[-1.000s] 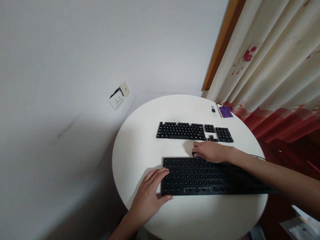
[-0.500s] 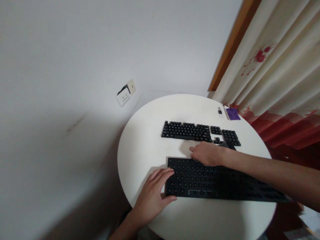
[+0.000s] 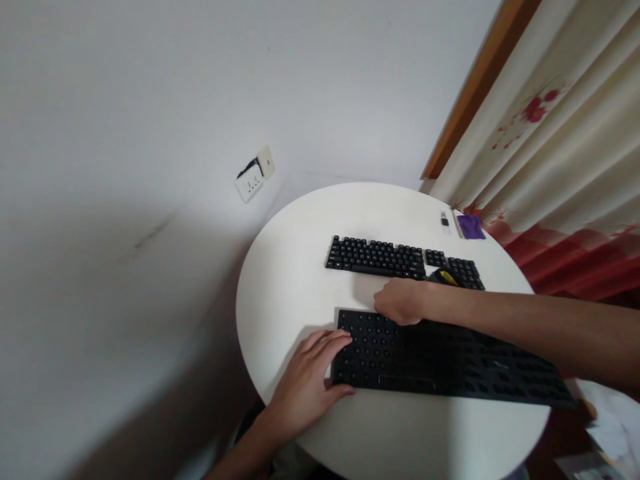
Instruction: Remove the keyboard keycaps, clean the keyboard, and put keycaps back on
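A black keyboard (image 3: 367, 353) with its keycaps off lies across the near part of the white round table. My left hand (image 3: 310, 373) grips its left end, fingertips on the top face and thumb at the front edge. Over the keyboard's back edge, my right hand (image 3: 403, 301) is closed, its fingers curled down and mostly hidden. A black and yellow object (image 3: 447, 277) shows just behind the right wrist; I cannot tell whether it is held or worn. Behind the hand, black keycaps (image 3: 376, 257) lie in keyboard order.
Near the table's (image 3: 280, 267) back right edge lie a small black-and-clear item (image 3: 445, 222) and a purple cloth (image 3: 471, 227). A wall socket (image 3: 249, 183) is at the left, and a curtain (image 3: 560, 153) hangs at the right. Papers (image 3: 607, 427) are at the lower right.
My right hand has shifted slightly left, and its fingers look more tucked in. The black object by the wrist now shows yellow. My left hand stays on the keyboard; the view has tilted slightly.
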Motion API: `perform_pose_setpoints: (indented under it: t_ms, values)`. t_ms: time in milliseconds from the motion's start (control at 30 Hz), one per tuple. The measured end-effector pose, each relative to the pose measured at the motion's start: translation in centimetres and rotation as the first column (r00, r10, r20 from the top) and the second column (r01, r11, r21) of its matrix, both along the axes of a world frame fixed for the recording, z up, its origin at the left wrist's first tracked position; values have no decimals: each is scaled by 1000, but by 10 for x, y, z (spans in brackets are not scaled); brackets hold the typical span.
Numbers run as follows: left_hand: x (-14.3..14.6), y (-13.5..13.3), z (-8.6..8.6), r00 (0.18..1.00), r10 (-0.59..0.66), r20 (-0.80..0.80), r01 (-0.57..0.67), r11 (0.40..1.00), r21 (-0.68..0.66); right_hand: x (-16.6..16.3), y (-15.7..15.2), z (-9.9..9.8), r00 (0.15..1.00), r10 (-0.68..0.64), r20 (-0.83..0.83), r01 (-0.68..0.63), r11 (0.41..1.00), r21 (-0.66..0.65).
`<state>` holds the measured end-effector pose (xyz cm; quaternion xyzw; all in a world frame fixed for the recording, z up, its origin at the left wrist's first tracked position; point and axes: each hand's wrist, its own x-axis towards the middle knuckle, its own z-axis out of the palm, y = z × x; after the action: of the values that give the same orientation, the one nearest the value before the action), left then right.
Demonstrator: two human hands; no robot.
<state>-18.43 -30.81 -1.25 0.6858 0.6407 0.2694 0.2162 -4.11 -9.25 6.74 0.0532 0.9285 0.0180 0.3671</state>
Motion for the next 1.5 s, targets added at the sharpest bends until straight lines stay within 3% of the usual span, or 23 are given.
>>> perform_pose_setpoints:
  t_ms: [233,533,800,933,1133,1300,1433,1500]
  values:
    - [0,0,-2,1000,10,3,-10,1000,23,12,3,-1,986,-156,61,156,988,12]
    - [0,1,-3,1000,4,-21,-3,1000,31,-20,-9,10,986,-142,82,143,990,-2]
    - [0,0,-4,1000,16,-12,-16,999,33,10,0,7,976,-183,115,179,983,43]
    - [1,1,-3,1000,16,-14,-15,999,48,-2,-2,1,982,-173,72,172,985,28]
    - [1,1,-2,1000,3,-7,-2,997,74,-45,-13,1,995,-57,-81,55,998,-25]
    - [2,0,-1,1000,-7,-25,9,998,69,-55,-11,19,911,79,-405,-106,993,-46]
    - [-1,-2,-1,999,-21,32,18,996,87,-36,-10,36,836,-28,-548,-16,997,-74]
    - [-3,-3,-3,992,41,123,-57,990,133,-21,-15,40,805,-79,-588,21,994,-106]
